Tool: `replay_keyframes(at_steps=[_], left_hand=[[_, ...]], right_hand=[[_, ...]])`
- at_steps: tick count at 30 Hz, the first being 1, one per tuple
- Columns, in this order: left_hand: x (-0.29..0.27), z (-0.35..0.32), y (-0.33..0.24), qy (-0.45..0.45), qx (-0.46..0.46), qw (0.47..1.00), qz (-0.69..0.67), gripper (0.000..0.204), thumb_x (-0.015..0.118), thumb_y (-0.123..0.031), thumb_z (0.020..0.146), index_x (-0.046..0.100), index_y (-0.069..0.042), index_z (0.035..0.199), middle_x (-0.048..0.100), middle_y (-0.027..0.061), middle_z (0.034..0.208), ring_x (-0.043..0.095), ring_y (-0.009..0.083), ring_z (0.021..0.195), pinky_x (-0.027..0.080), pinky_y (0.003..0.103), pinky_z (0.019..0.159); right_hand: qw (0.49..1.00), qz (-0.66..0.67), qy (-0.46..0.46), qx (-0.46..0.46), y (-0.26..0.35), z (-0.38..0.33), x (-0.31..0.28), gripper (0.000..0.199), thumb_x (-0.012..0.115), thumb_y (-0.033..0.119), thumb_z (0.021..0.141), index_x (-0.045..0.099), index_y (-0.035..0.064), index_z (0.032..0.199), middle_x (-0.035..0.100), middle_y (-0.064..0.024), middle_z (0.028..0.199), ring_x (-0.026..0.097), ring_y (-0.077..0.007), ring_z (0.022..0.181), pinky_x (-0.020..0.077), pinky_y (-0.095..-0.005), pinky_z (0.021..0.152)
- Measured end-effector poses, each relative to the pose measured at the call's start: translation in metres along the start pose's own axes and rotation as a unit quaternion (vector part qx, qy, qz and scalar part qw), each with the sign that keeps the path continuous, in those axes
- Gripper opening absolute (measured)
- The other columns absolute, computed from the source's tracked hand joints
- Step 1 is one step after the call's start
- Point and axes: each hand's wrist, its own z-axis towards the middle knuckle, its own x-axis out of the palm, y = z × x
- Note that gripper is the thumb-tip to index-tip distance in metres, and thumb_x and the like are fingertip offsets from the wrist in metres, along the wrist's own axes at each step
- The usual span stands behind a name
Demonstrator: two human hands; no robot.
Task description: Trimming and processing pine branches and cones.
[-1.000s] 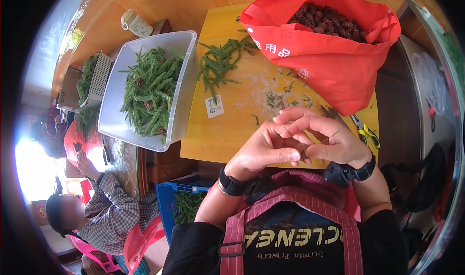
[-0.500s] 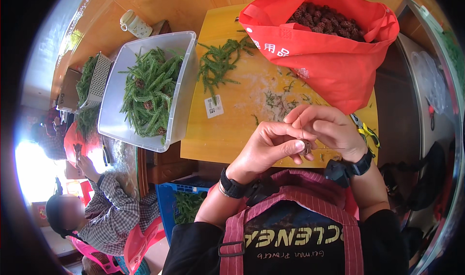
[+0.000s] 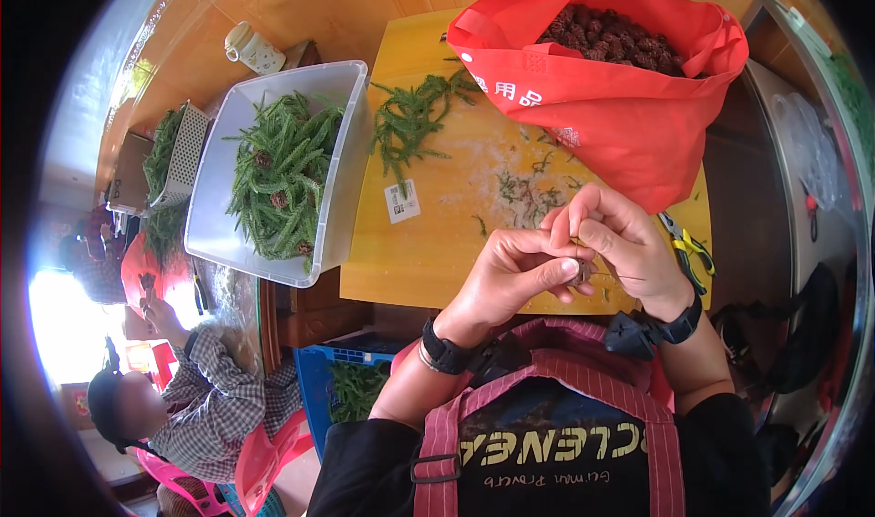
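Over the near edge of the yellow table, my left hand [image 3: 512,278] is closed on a small brown pine cone [image 3: 581,273], gripped between thumb and fingers and partly hidden by them. My right hand [image 3: 627,248] meets it from the other side, thumb and forefinger pinched together on a thin wire beside the cone. One end of the wire [image 3: 627,277] sticks out to the right under my right palm. Yellow-and-black pliers [image 3: 685,248] lie just right of my right wrist.
A red bag [image 3: 629,116] full of pine cones [image 3: 611,39] stands at the far right. Left are a clear plastic bin [image 3: 342,180] of green sprigs [image 3: 283,166] and loose sprigs [image 3: 410,121]. A blue crate [image 3: 314,399] sits below. Another person [image 3: 210,399] works at far left.
My right hand has shifted slightly, its thumb and forefinger now pinched close above the cone. My left hand keeps its grip on the pine cone, almost in place.
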Motion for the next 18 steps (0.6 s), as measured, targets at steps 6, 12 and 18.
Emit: replay_keyframes(at_steps=[6,12,18], left_hand=[[0.002,-0.002,-0.002,0.004,0.015,1.0,-0.01,0.02,0.058,-0.009,0.087,0.062,0.002,0.102,0.065,0.0097,0.083,0.065,0.0167,0.077,0.053,0.023,0.063],[-0.002,-0.004,-0.002,0.003,0.026,0.998,-0.051,0.022,0.063,-0.014,0.083,0.063,0.001,0.1,0.063,0.0166,0.086,0.065,0.0245,0.074,0.054,0.026,0.059],[-0.001,-0.004,-0.003,0.011,0.021,0.998,-0.052,0.02,0.061,-0.013,0.084,0.063,0.001,0.099,0.064,0.0157,0.082,0.066,0.0244,0.072,0.053,0.024,0.055]], right_hand=[[1.0,-0.001,0.001,0.008,0.003,-0.002,0.002,0.007,0.049,0.011,0.091,0.049,0.0042,0.089,0.058,-0.0096,0.095,0.052,-0.0194,0.103,0.0431,-0.0296,0.087],[0.988,-0.012,0.134,-0.071,0.003,-0.002,-0.008,0.031,0.06,0.007,0.08,0.051,-0.002,0.109,0.047,-0.0165,0.121,0.049,-0.0218,0.108,0.0412,-0.0324,0.09],[0.987,0.02,0.138,-0.078,-0.006,-0.002,-0.018,0.035,0.069,0.007,0.075,0.055,-0.0009,0.106,0.049,-0.0145,0.12,0.049,-0.0202,0.11,0.0384,-0.0333,0.095]])
